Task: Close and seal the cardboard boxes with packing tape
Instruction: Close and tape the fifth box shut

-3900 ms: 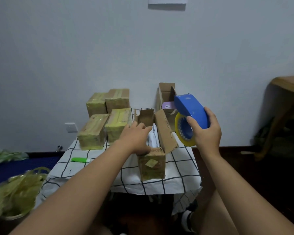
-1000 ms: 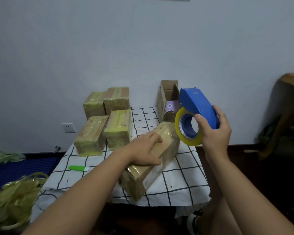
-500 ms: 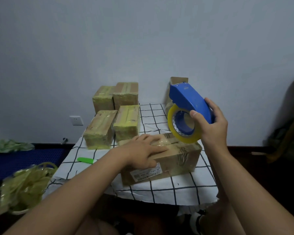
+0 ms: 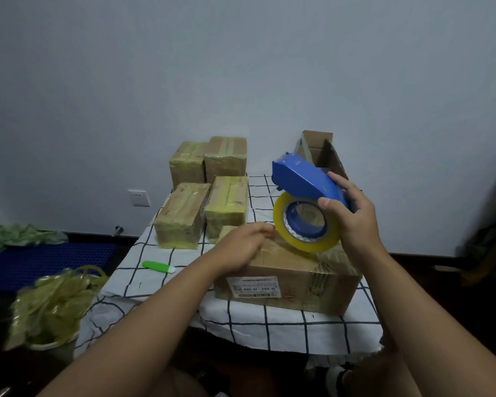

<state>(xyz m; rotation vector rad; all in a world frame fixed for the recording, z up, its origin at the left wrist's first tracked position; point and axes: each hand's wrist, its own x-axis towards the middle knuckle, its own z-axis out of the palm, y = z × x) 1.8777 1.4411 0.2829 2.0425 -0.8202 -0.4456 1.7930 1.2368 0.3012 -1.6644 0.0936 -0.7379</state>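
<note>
A closed cardboard box [image 4: 295, 285] with a white label lies lengthwise near the table's front edge. My left hand [image 4: 241, 247] rests flat on its top at the left end, fingers fairly straight and slightly blurred. My right hand [image 4: 352, 216] grips a blue tape dispenser [image 4: 301, 179] with a yellow tape roll [image 4: 304, 224], held just over the right part of the box top. An open cardboard box [image 4: 321, 151] stands at the back right, partly behind the dispenser.
Several taped boxes [image 4: 204, 193] stand in a cluster at the back left of the checked tablecloth [image 4: 269, 325]. A green cutter [image 4: 158, 266] lies left of the front box. A bin of used tape [image 4: 52, 305] sits on the floor at left.
The box was closed and turned from end-on to lengthwise with its label facing me. The dispenser came down toward the box top. My left hand stayed on the box.
</note>
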